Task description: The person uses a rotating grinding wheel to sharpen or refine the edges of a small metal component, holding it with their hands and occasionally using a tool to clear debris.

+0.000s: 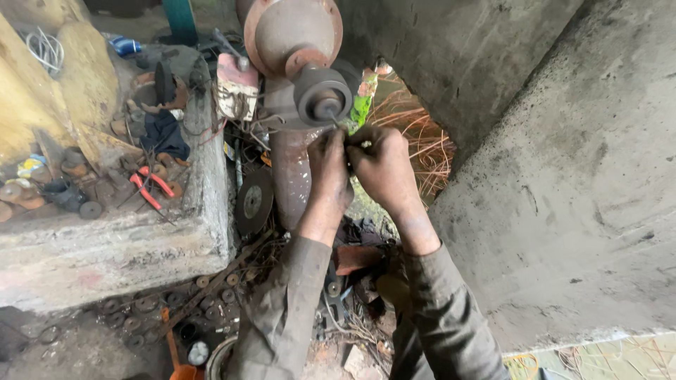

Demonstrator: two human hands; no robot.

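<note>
Dark, grimy sleeves [296,309] rise from the near edge. Both hands meet just below the grinder's round wheel hub [322,95]: the left hand [329,167] and right hand [382,163] pinch a small metal piece [365,144] together, steadying it. Red pliers [151,184] lie unused on the left concrete ledge [105,246].

grimy olive-brown long sleeves [282,309], cuffs frayed

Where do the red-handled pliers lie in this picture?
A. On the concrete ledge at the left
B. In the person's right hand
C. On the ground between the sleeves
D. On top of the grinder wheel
A: the red-handled pliers lie on the concrete ledge, well apart from both hands, which work together below the grinder wheel.
</note>
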